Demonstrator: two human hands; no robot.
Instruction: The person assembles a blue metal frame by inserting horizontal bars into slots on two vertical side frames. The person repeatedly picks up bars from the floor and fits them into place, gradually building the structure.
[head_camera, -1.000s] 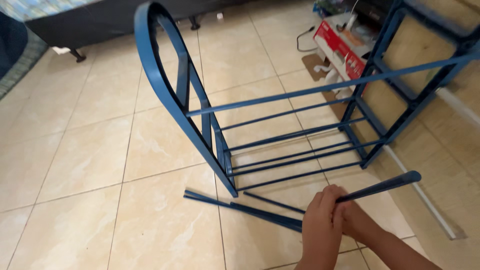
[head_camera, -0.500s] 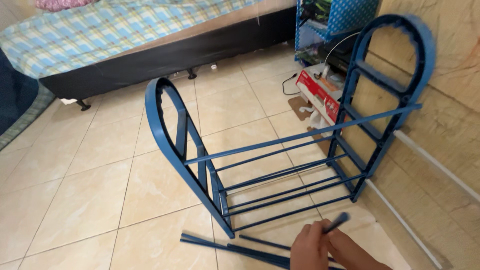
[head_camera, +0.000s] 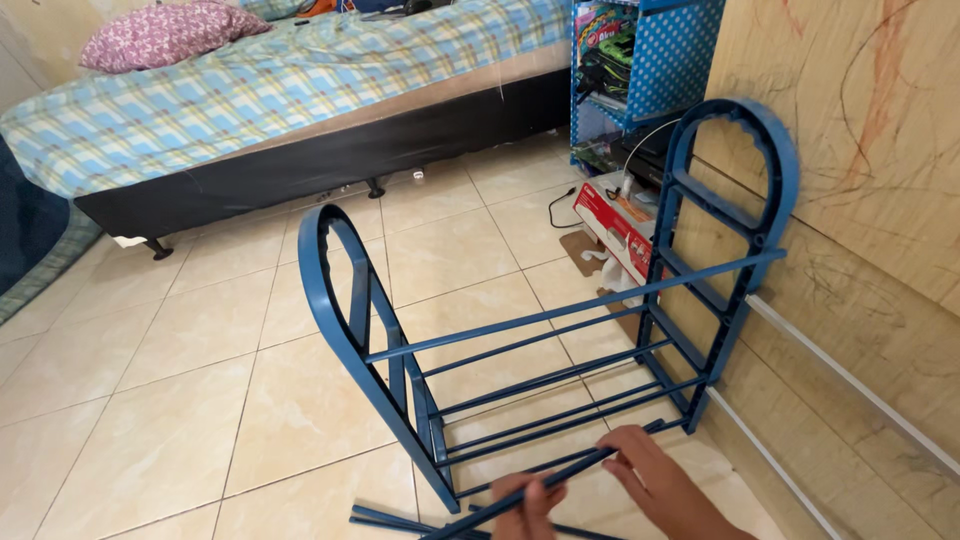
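Hands, left (head_camera: 527, 503) and right (head_camera: 645, 470), grip a slim blue rod (head_camera: 560, 480) at six o'clock of the blue rack (head_camera: 520, 350); light, stiff, best held mid-length.

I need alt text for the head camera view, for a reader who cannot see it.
Two hands, left and right, hold a thin blue rod low over a tiled floor, in front of a blue rack with arched ends. A bed stands behind.

A long red-and-white cardboard box (head_camera: 612, 226) lay on the tiled floor, beside the blue dotted shelf unit (head_camera: 668, 60) and behind the rack.
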